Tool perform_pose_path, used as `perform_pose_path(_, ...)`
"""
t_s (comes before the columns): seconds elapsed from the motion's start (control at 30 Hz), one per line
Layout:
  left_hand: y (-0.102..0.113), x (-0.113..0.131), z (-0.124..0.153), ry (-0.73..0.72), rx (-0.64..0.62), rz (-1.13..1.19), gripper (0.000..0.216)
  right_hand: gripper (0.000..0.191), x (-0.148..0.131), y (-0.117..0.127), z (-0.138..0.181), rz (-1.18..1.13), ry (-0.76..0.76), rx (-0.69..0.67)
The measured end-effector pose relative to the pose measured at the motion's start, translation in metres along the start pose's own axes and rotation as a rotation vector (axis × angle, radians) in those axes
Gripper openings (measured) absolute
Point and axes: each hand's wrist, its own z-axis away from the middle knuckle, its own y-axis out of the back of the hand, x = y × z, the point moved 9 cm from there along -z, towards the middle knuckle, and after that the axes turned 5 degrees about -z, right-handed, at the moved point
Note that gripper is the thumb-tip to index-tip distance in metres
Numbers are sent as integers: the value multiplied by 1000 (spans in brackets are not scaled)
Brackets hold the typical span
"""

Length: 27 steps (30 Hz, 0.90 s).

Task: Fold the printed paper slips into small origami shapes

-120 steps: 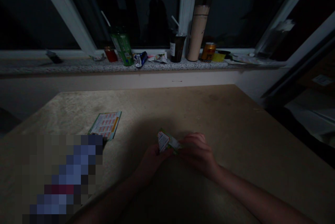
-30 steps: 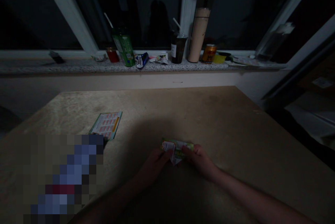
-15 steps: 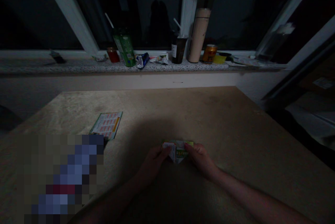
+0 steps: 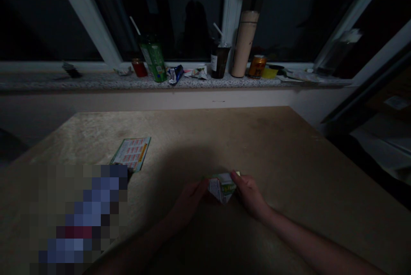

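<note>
The left hand (image 4: 191, 195) and right hand (image 4: 252, 191) pinch opposite sides of a folded printed paper (image 4: 222, 188) at the frame's lower centre, thumbs uppermost; creasing seems in hand, and a further fold would call for aligned edges. Both forearms (image 4: 289, 224) slant inward over the surface (image 4: 199, 129).

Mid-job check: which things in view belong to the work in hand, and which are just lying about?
In the work:
folded printed paper, held by left hand and right hand

Lying about:
printed card on the table, untouched, possibly related
on the windowsill: green container, red jar, dark cup, beige flask, orange can
</note>
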Motion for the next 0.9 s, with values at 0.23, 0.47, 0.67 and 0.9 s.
perform_pose_path(0.23,-10,15,3,-75,-99,-7,54,54,-1,5,-1,23,26,33)
perform_pose_path(0.47,-9,12,3,-75,-63,-54,56,30,-4,-17,6,139,-30,-84)
perform_pose_path(0.67,-14,-5,3,7,-111,-64,52,28,0,-27,10,72,-63,-139)
perform_pose_path(0.9,-14,-12,3,12,-94,-47,49,28,-1,-18,5,36,-99,-65)
